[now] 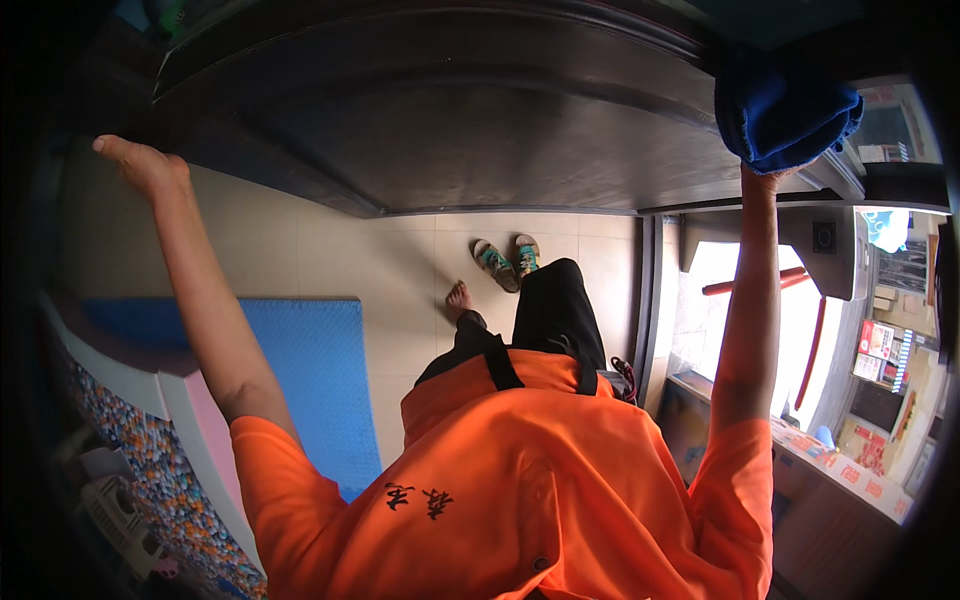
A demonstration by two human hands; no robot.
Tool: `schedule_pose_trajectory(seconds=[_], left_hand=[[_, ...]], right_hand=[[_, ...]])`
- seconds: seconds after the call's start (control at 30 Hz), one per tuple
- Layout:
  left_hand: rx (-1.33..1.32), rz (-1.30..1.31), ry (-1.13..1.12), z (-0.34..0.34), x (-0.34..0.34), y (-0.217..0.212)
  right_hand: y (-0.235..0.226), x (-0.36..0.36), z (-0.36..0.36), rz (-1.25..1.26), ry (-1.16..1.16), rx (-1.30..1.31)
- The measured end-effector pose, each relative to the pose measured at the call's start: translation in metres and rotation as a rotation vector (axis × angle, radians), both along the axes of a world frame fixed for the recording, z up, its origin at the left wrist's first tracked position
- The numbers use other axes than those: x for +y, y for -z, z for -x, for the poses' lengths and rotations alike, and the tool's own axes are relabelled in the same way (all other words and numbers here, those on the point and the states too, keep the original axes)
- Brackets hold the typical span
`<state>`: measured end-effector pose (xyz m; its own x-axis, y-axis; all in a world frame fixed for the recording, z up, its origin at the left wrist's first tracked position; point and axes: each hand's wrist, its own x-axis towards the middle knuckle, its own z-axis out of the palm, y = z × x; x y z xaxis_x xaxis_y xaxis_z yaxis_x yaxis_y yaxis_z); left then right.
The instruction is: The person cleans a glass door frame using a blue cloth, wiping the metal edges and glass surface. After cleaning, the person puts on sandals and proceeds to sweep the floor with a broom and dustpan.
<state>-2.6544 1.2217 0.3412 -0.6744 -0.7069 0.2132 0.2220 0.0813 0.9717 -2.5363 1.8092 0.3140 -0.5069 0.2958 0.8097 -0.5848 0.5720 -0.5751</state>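
Observation:
A large dark panelled door [470, 130] spans the space in front of me. My left hand [148, 168] is at its lower left corner, with one digit stretched out to the left; the other fingers are hidden in shadow at the door, so I cannot tell whether they grip it. On the far right, my right hand [768, 178] has a dark blue cloth [785, 115] bunched over it, up against the door's right edge and frame. The cloth covers most of those fingers.
Below the door runs a pale tiled floor [400, 250], with a pair of sneakers [505, 262] beside my bare foot. A blue mat [310, 370] and a pebble-patterned side panel [130, 430] lie to the left. On the right are an opening, red bars [813, 350] and a box-like counter [840, 470].

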Motion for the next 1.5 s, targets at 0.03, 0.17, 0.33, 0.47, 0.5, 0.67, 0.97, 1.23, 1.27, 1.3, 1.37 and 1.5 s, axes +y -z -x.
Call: schedule_pose_trajectory(seconds=[0.03, 0.17, 0.33, 0.47, 0.5, 0.67, 0.97, 1.23, 1.27, 1.3, 1.37, 1.5], left_hand=[[0.003, 0.019, -0.013, 0.006, -0.006, 0.005], [-0.026, 0.047, -0.040, 0.011, -0.019, 0.009], [-0.027, 0.007, -0.033, 0.015, -0.019, 0.009], [-0.011, 0.040, -0.026, 0.019, -0.025, 0.012], [-0.009, 0.048, -0.018, 0.018, -0.025, 0.013], [0.067, 0.014, 0.005, 0.019, -0.026, 0.013], [0.100, 0.002, 0.035, 0.012, -0.021, 0.011], [0.034, -0.007, -0.011, 0.005, -0.018, 0.011], [0.035, -0.032, -0.011, 0.007, -0.020, 0.011], [0.035, -0.056, -0.009, 0.007, -0.021, 0.012], [0.048, -0.035, 0.029, 0.005, -0.022, 0.012], [0.043, -0.018, 0.023, 0.006, -0.020, 0.010]], right_hand=[[-0.001, -0.001, 0.001, 0.038, -0.048, 0.010], [-0.010, -0.017, 0.001, 0.055, -0.104, 0.010], [-0.010, -0.010, 0.003, -0.017, -0.043, 0.003], [-0.012, -0.019, 0.003, 0.139, -0.099, -0.036], [-0.012, -0.017, 0.003, 0.149, -0.102, -0.036], [-0.008, -0.011, 0.002, -0.012, -0.091, 0.023], [-0.009, -0.016, 0.001, 0.017, -0.077, 0.010], [-0.006, -0.014, -0.003, -0.009, -0.015, 0.001], [-0.006, -0.014, -0.001, -0.022, -0.005, 0.002], [-0.005, -0.017, -0.002, -0.021, 0.008, -0.004], [-0.003, -0.017, -0.001, -0.031, 0.016, -0.006], [-0.004, -0.014, -0.002, -0.010, -0.014, 0.005]])
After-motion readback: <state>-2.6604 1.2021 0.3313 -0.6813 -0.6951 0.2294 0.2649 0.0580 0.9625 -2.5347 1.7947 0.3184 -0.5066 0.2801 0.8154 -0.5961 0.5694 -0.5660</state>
